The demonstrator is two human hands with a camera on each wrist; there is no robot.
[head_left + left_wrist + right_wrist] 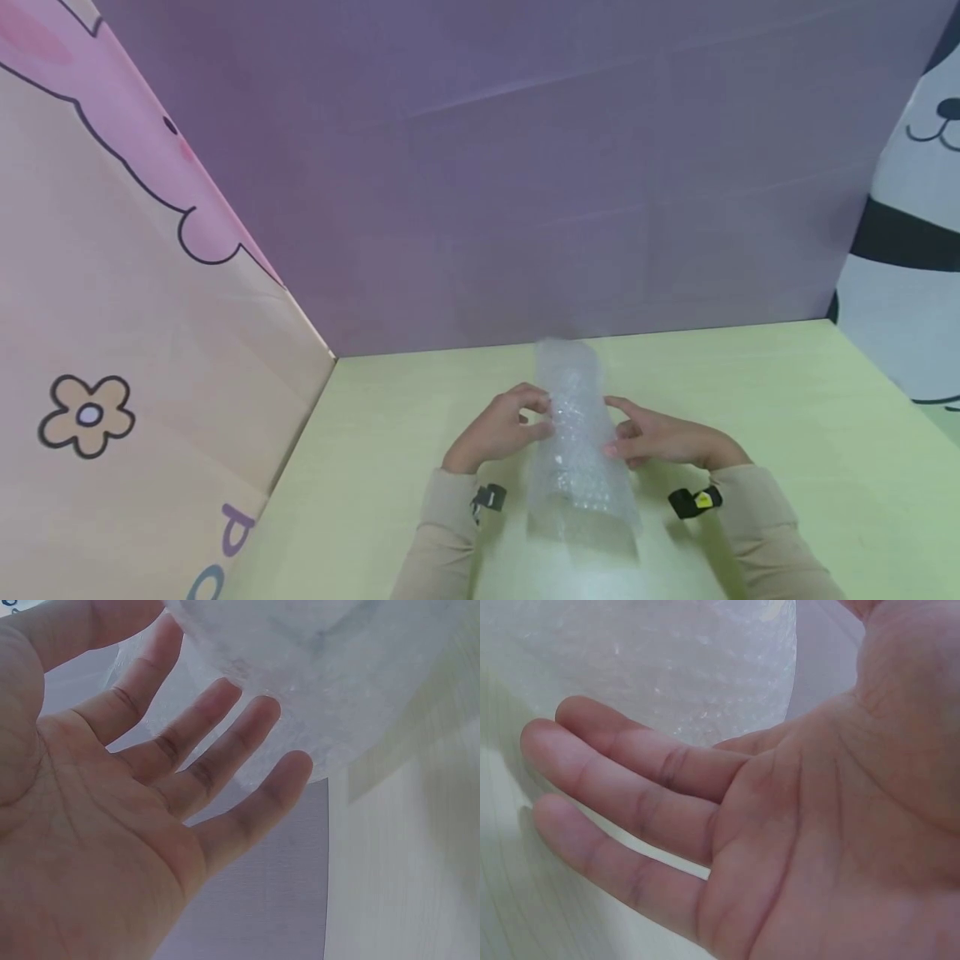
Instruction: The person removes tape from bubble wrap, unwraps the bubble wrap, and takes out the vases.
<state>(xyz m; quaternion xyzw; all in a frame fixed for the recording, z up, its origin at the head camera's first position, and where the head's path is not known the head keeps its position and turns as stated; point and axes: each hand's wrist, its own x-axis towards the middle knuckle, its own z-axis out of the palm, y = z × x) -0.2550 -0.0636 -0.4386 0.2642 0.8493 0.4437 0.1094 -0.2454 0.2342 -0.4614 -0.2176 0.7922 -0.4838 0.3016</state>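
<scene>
**Bubble wrap (576, 408) held between two sets of fingertips**

The wrap stands lengthwise between the fingers, its far end reaching beyond them and a clear flap hanging nearer the person, over the table (390, 433). The left hand (501, 429) grips one long edge with thumb and index, its other fingers loosely spread; the right hand (663, 437) does likewise on the opposite edge. Whether anything lies inside the wrap is hard to tell through the cloudy film.

With so light a hold, the slick plastic could slip or spring open if one side lets go; uneven pulling might skew it, and the loose flap could fold under.

No brand shows. Well left of the fingers, the wall covering (187, 375) carries a "P" (237, 529) and, partly cut off, perhaps an "o" (206, 582).
</scene>
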